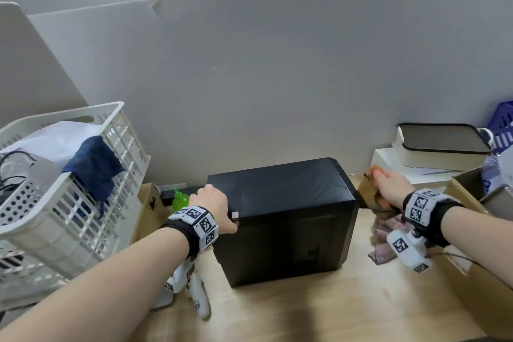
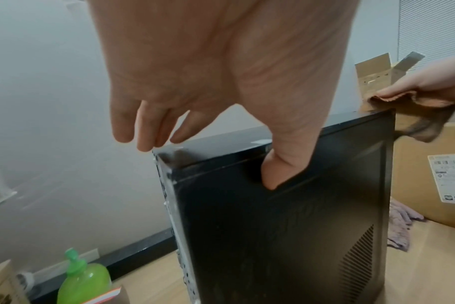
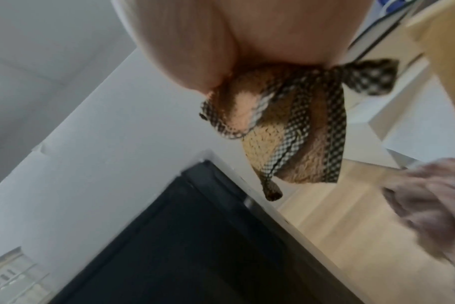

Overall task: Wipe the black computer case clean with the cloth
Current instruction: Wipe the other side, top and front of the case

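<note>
left hand fingers grip the black computer case top; right hand clutches the cloth

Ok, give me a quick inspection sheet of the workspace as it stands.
Surface: light wooden table.
Job's things: black computer case upright; checked cloth at its right top edge.
Clutter: white basket, green bottle, cardboard box, pinkish rag, lidded container.
Grippers: left hand steadies the case top, thumb on the side; right hand grips the cloth.
Cables: black leads in the basket.
Surroundings: grey partition wall.
</note>
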Available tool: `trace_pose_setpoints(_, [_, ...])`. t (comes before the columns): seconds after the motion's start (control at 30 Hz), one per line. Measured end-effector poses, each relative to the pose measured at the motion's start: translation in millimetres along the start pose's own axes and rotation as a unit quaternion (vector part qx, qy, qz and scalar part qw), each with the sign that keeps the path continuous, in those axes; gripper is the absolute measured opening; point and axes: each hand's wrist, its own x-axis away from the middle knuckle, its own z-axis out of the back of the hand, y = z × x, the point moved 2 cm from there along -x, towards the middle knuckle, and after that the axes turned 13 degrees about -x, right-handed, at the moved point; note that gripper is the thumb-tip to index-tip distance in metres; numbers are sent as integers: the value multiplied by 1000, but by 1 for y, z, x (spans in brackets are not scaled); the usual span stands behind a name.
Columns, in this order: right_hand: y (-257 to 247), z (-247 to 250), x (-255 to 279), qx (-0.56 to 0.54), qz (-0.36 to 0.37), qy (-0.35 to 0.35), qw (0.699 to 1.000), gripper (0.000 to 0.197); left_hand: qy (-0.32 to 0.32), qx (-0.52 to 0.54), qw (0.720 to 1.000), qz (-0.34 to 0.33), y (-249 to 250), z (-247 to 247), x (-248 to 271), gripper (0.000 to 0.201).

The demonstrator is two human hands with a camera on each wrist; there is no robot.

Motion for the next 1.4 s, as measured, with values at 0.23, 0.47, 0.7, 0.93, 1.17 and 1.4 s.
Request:
trace_pose_setpoints(0.23, [-66,-24,-47,46,142,-86,985,41,43,80,995,31,-8,-7,0,126])
trace_pose_setpoints(0.47, [-70,-68,-72,207,153,-216,942,40,49,89,995,22,1,-7,-13,131])
trace_pose_setpoints(0.7, [-69,-70,-83,257,171,-199,930,40,87,92,989,76,1,1,-25,111])
trace_pose_setpoints(0.93, [-55,-55,-76,291,153,-166,930,44,43,158,967,197,4,1,-40,50])
trace_pose_setpoints(1.17, [-54,-59,-63,282,142,-148,937,45,-315,559,766,42,84,33,-21,39])
trace_pose_setpoints(1.4, [-53,-57,-39,312,132,-114,934,43,-282,676,674,95,95,42,-17,33])
